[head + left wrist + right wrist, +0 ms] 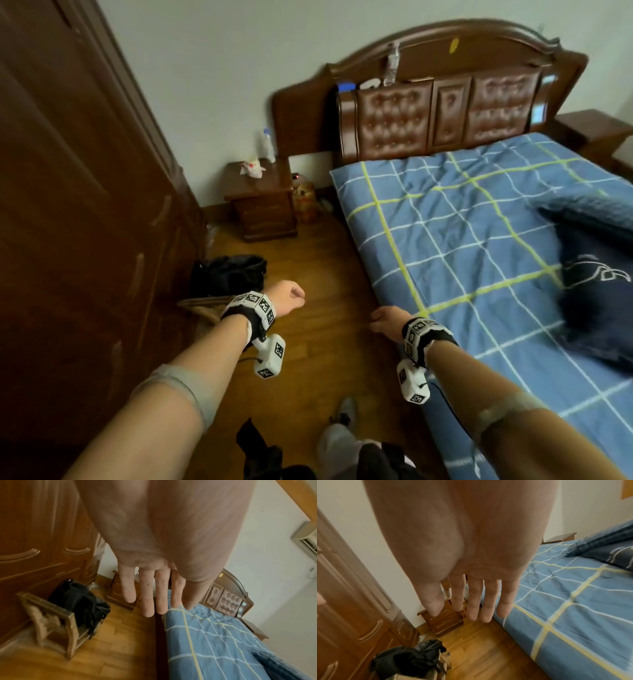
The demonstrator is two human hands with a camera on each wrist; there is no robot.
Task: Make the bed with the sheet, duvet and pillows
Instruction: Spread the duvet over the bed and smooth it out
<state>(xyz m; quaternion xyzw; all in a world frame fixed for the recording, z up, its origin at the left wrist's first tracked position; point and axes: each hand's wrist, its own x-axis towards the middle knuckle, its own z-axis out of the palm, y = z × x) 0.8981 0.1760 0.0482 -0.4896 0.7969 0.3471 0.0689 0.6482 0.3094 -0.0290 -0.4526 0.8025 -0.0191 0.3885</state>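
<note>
A blue sheet [462, 222] with white and yellow checks lies spread over the mattress, slightly wrinkled. A dark blue bundle of bedding [599, 284] with a white print sits on the bed's right side; whether it is duvet or pillow I cannot tell. My left hand [287, 296] hovers over the wooden floor left of the bed and holds nothing. My right hand [385, 318] hangs beside the bed's near edge, also bare. In the wrist views the left hand [157, 595] and the right hand [476, 601] both show straight, slightly spread fingers.
A tall brown wardrobe [68, 205] fills the left. A nightstand [263, 202] with a bottle [267, 145] stands by the padded headboard [445, 113]. A black bag [229, 274] lies on a small wooden chair [51, 622]. Wooden floor [325, 274] runs between wardrobe and bed.
</note>
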